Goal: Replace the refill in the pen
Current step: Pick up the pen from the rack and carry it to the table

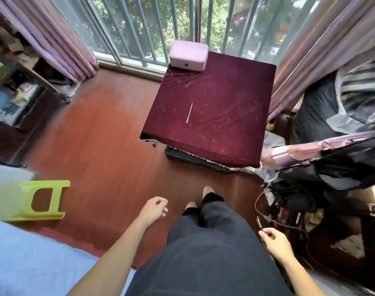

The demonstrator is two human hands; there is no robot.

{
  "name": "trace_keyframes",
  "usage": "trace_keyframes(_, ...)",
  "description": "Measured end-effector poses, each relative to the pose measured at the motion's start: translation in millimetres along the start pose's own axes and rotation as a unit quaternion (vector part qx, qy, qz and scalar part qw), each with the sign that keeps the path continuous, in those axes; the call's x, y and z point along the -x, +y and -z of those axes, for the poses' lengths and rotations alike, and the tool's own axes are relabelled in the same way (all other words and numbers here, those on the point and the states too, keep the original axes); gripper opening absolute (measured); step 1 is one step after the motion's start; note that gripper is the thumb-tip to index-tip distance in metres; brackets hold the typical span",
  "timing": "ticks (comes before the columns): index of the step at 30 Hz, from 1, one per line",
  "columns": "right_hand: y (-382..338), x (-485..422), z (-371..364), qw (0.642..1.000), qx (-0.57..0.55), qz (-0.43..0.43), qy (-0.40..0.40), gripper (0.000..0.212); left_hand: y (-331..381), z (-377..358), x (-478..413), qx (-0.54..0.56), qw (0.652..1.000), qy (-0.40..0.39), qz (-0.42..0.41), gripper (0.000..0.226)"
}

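Note:
A thin white refill (189, 113) lies alone near the middle of the table (235, 116), which is draped in dark red velvet. I stand a step back from it. My right hand (275, 242) hangs low at the right, shut on a dark pen (259, 223) that points up and away from the fingers. My left hand (154, 209) hangs at my side over the floor, fingers loosely curled, with nothing in it. Both hands are well short of the table's near edge.
A pink zip case (188, 55) sits on the table's far left corner by the barred window. A green plastic stool (32, 200) lies tipped at the left. Dark bags and cables (306, 189) crowd the right side. Red wooden floor (92, 146) stretches at the left.

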State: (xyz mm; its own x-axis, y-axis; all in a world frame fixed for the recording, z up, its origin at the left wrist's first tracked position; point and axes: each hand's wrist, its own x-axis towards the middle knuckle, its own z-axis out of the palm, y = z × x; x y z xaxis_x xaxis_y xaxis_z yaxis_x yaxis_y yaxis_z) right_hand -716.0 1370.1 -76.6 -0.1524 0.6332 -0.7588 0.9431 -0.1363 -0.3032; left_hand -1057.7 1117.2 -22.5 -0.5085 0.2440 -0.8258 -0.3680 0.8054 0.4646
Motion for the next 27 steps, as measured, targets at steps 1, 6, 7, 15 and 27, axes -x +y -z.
trace_keyframes(1, -7, -5, 0, 1.0, -0.002, -0.007, -0.001, 0.013, 16, 3, -10, 0.001, 1.0, 0.002, -0.01, 0.013)
trace_keyframes(6, -60, -47, 6, 1.0, -0.023, -0.013, -0.008, 0.013, 70, 9, -49, -0.012, 1.0, -0.005, -0.008, 0.014)
trace_keyframes(7, -74, -57, 8, 0.999, -0.029, -0.012, -0.009, 0.013, 77, 10, -54, -0.017, 1.0, -0.008, 0.0, 0.014)
trace_keyframes(15, -209, -126, 30, 0.996, -0.082, 0.023, -0.01, 0.015, 107, 53, -97, -0.053, 0.998, 0.001, 0.047, 0.015)
trace_keyframes(27, -323, -128, 12, 0.99, -0.133, 0.023, 0.033, 0.015, 182, 120, -183, -0.122, 0.991, -0.045, 0.038, 0.017)
